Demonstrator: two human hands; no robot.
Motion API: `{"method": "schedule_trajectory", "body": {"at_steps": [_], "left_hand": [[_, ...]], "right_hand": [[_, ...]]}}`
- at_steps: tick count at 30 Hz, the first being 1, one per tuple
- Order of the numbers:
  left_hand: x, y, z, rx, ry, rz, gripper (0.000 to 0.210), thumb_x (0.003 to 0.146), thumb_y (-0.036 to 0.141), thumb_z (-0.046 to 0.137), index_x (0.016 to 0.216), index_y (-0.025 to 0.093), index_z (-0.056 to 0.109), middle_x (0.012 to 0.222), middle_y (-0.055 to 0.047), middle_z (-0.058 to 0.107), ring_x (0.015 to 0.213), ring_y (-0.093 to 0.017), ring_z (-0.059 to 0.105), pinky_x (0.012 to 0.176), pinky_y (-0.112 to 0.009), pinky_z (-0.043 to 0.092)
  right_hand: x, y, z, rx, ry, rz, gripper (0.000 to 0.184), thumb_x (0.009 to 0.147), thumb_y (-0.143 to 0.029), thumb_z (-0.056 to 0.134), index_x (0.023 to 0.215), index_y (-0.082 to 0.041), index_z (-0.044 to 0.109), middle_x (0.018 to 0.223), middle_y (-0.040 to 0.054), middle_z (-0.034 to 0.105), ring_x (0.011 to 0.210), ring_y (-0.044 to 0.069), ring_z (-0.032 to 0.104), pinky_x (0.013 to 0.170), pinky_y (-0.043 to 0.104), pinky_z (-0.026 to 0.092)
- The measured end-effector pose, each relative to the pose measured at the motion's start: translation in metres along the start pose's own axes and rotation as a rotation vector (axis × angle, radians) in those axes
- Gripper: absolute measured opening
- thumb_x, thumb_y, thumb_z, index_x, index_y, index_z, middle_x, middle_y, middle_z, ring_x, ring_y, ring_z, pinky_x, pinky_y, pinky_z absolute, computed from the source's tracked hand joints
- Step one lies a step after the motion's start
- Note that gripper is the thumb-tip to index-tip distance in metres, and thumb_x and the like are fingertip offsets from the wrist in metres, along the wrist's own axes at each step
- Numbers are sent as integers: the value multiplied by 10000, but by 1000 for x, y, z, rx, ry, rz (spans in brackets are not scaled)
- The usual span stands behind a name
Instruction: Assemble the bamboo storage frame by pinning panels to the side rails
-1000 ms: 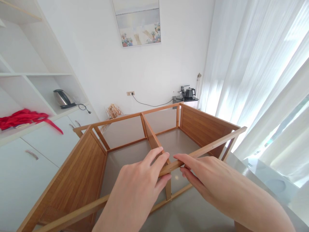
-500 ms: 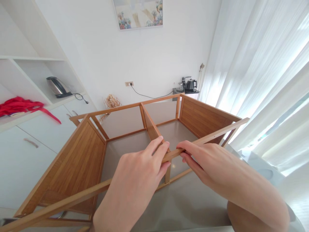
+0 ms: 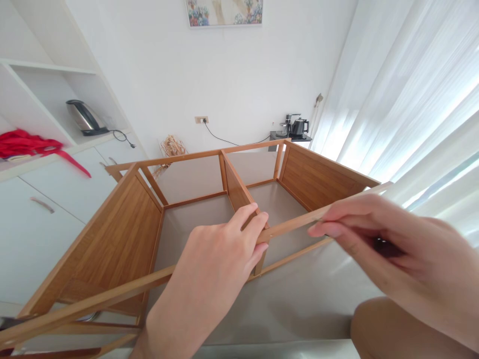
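Note:
A bamboo-coloured wooden frame point(image 3: 123, 234) stands on the grey floor, with panelled ends and a middle divider point(image 3: 234, 184). A long thin wooden rail point(image 3: 292, 225) lies across its near top edge. My left hand point(image 3: 213, 269) grips this rail where it meets the divider's top, fingers curled over it. Further right along the same rail, my right hand point(image 3: 381, 239) pinches it between thumb and fingers, and something small and dark shows in its palm. My knee point(image 3: 389, 329) shows at the bottom right.
White cabinets with a shelf run along the left, holding a steel kettle point(image 3: 80, 117) and red cloth point(image 3: 26, 144). A small black table with kettles point(image 3: 294, 130) stands at the far wall. Sheer white curtains point(image 3: 411, 89) fill the right side.
My right hand has slid to the right along the rail, away from my left hand. The view has tilted down a little. My left hand stays at the divider.

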State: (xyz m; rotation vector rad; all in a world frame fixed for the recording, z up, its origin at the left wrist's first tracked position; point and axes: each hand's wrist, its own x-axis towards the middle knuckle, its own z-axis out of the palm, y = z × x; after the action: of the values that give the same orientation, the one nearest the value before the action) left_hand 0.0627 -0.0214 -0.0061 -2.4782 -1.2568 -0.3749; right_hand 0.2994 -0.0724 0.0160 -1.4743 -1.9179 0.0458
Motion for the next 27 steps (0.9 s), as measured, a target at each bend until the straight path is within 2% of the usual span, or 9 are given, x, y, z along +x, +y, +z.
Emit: {"method": "schedule_trajectory", "body": {"at_steps": [2,4,7,11,14,16,20,24,27], "left_hand": [[1,0,-3,-5,-5,0,348,964,375,587,1309,330,570,1327,-17,637,580,-130,662,478,-275,421],[1,-1,-7,-16,-25,12,338,973,362,573,1309,323,571,1338,-22,631,589,-135,666,486,-276,423],[1,-2,-8,-22,-41,26,326,987,365,551,1307,306,570,1332,-26,635,583,-142,663,477,-282,413],[1,-3,-2,-15,13,26,305,983,390,560,1274,299,581,1299,-27,651,539,-132,638,445,-281,359],[0,-2,1,-15,40,34,266,1001,360,526,1248,286,591,1260,-29,667,514,-125,619,431,-282,312],[-1,-2,1,-18,48,36,253,1006,349,515,1235,277,597,1233,-33,676,496,-119,604,431,-283,285],[-1,-1,-1,-34,56,42,255,1003,345,523,1235,267,594,1197,-42,683,488,-119,592,443,-285,265],[0,-1,-1,-58,53,35,260,1001,341,532,1242,267,595,1169,-46,682,519,-125,609,459,-282,280],[0,-2,-3,-81,40,37,290,999,331,535,1279,274,583,1158,-45,681,541,-130,621,463,-276,298]], "right_hand": [[-1,-11,-5,86,305,109,168,931,-463,600,1011,-315,607,817,36,677,674,224,660,514,346,517],[1,-24,-5,139,577,215,194,919,-494,611,1007,-322,589,826,56,640,730,263,646,545,403,517],[1,-35,-1,152,734,334,222,934,-533,581,981,-317,597,828,48,590,676,225,584,494,368,434],[-18,-9,-2,88,488,398,262,970,-510,534,1094,-290,602,761,-1,598,444,108,421,382,271,346],[-44,37,0,-102,114,463,345,1007,-516,437,1239,-287,548,873,7,688,394,85,449,395,241,414],[-58,70,10,-137,-102,489,354,1025,-487,409,1317,-310,504,1050,24,721,583,134,647,495,246,489],[-58,115,55,-479,-371,523,382,1081,-331,245,1199,-235,595,1037,48,735,852,180,711,774,303,515],[-30,130,101,-660,-445,630,263,1033,-270,450,1181,-128,614,967,110,703,927,229,696,769,335,520],[-10,131,120,-728,-501,666,342,974,-382,614,1215,-139,606,1153,91,653,1003,205,658,867,401,557]]}}
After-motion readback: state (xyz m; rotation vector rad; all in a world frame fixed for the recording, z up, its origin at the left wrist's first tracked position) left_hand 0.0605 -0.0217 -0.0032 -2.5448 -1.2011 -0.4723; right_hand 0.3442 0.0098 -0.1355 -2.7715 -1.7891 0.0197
